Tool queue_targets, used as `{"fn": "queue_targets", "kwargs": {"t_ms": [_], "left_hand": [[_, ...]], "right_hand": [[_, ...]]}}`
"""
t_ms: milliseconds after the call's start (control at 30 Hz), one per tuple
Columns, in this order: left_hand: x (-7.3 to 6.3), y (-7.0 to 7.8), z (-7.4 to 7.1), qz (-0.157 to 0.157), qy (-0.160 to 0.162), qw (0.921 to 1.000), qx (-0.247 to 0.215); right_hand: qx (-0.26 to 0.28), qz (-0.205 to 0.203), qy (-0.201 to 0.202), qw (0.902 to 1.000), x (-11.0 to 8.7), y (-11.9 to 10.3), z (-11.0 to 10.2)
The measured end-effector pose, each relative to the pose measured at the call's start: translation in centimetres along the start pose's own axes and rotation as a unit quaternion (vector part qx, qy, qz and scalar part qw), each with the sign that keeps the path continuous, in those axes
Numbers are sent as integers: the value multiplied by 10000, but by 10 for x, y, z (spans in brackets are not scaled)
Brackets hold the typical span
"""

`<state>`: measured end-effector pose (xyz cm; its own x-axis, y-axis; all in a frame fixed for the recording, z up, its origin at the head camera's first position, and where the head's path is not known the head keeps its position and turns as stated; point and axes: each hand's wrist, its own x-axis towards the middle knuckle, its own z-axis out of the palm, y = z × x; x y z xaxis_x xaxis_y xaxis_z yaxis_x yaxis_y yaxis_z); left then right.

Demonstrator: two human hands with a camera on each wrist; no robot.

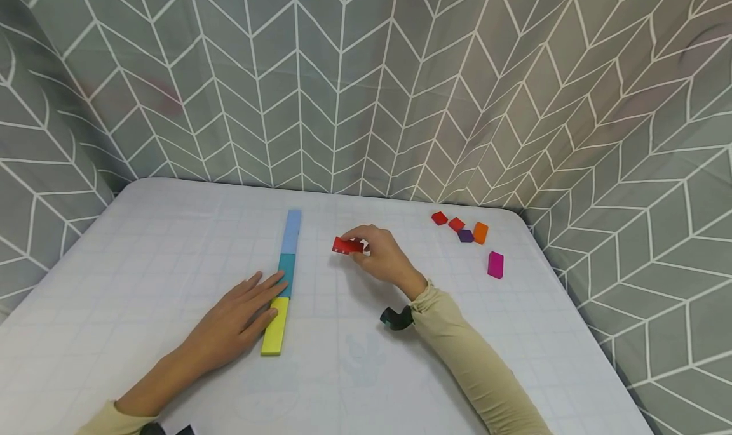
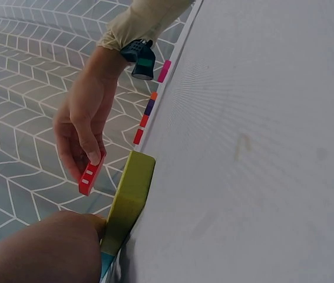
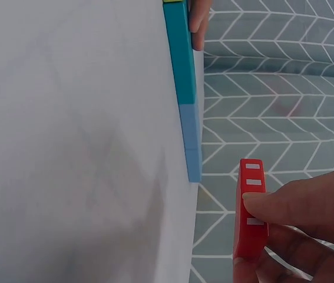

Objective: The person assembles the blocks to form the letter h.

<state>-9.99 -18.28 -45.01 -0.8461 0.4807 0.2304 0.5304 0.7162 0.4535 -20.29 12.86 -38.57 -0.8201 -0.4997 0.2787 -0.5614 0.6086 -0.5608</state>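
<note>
Your right hand (image 1: 380,254) pinches the red block (image 1: 345,246); if your loose left hand (image 1: 243,314) pushes, the row (image 1: 288,263) might bend.

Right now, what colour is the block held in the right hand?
The block is red with white rectangles along one face; the right wrist view shows it best.

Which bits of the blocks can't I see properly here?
- Head view: part of the teal block is hidden behind the fingers of the left hand.
- Right wrist view: the yellow block is cut off by the top edge; only a sliver shows.
- Right wrist view: part of the held red block is covered by the right hand.
- Head view: that red block's white marks look too small to make out clearly.
</note>
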Motion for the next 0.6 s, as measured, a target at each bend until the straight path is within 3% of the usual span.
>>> {"fn": "queue_targets", "kwargs": {"t_ms": [600], "left_hand": [[0, -2, 1, -8, -15, 10000, -5]], "right_hand": [[23, -98, -209, 9997, 10, -5, 18]]}}
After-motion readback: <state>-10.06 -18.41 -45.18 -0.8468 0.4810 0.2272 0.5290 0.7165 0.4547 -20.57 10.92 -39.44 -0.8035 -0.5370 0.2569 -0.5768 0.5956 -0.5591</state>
